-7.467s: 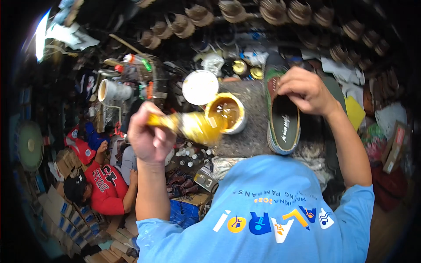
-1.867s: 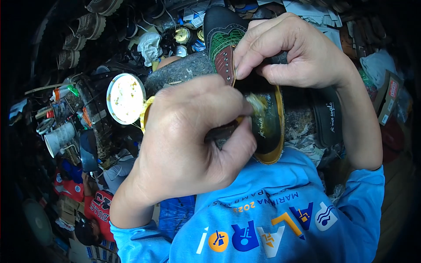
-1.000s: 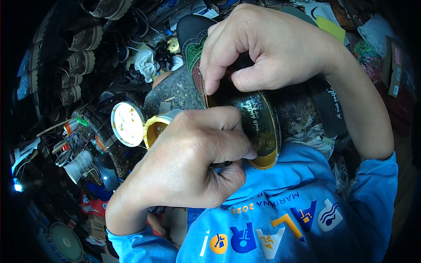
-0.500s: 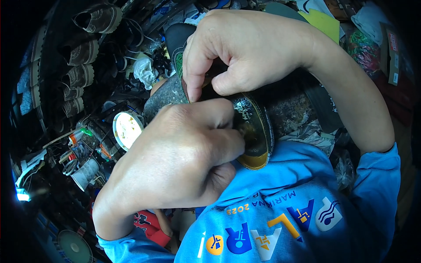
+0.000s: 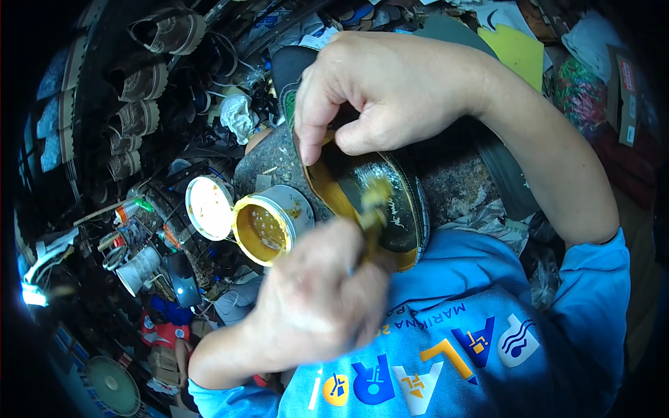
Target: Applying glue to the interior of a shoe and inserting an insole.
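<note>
Blurred by motion, my left hand [image 5: 324, 292] is closed around a brush [image 5: 376, 202] with yellowish, glue-coated bristles. The bristles are at the inside of a dark shoe upper [image 5: 401, 230], where a wet, shiny film shows. A yellow-brown band runs along the upper's edge. My right hand [image 5: 390, 97] arches over the far end of the upper, fingers and thumb closed on its rim. Beside my left hand, a white tub [image 5: 289, 209] of yellowish glue lies tilted with its mouth showing. Its round lid [image 5: 210, 207] is folded back at the left.
Several brown shoes [image 5: 167, 31] line a rack at the far left. Crumpled white paper [image 5: 238, 117] lies beyond the tub. Tools and a white cup [image 5: 138, 270] crowd the left side. Yellow sheet material [image 5: 516, 56] and a plastic bag [image 5: 589, 38] are at the far right.
My left hand has moved down and slightly right, uncovering the tub and showing the brush on the upper. My right hand keeps its hold, with the view shifted slightly.
</note>
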Demonstrator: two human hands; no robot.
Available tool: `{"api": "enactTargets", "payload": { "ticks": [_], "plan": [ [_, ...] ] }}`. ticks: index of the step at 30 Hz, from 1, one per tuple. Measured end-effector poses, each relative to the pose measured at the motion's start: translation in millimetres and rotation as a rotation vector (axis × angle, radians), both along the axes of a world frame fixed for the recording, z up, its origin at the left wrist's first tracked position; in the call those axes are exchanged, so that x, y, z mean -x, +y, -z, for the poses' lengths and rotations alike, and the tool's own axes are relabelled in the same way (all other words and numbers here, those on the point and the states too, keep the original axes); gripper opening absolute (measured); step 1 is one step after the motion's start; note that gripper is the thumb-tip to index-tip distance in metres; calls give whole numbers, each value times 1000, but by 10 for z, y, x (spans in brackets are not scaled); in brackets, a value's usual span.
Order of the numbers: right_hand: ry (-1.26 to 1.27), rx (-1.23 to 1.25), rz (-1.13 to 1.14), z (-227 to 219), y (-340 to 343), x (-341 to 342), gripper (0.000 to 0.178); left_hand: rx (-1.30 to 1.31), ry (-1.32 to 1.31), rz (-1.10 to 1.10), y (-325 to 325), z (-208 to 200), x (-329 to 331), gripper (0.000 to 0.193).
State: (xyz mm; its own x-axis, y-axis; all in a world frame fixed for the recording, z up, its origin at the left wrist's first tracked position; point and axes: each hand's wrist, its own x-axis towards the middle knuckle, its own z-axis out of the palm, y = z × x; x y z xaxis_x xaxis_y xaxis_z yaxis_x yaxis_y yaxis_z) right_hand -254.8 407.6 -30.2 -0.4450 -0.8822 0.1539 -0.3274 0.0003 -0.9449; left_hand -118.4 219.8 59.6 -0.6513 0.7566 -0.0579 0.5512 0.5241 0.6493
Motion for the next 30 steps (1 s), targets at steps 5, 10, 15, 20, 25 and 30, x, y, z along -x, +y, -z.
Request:
{"api": "enactTargets", "payload": {
  "ticks": [5,10,15,20,25,30],
  "plan": [
    [-30,14,-36,48,-1,4,31,-27,56,-128,33,29,-140,24],
    [75,36,-45,82,-6,40,34,-44,24,-191,20,128,-390,38],
    [43,66,-40,71,-9,51,35,-112,71,-286,53,307,-225,35],
    [31,46,-25,51,7,25,34,-121,4,-248,31,240,-247,36],
    [45,25,-25,63,-4,21,34,-100,-2,-244,-22,197,-271,38],
    [58,47,-11,66,15,43,34,-127,23,-292,10,226,-235,34]
  ]
}}
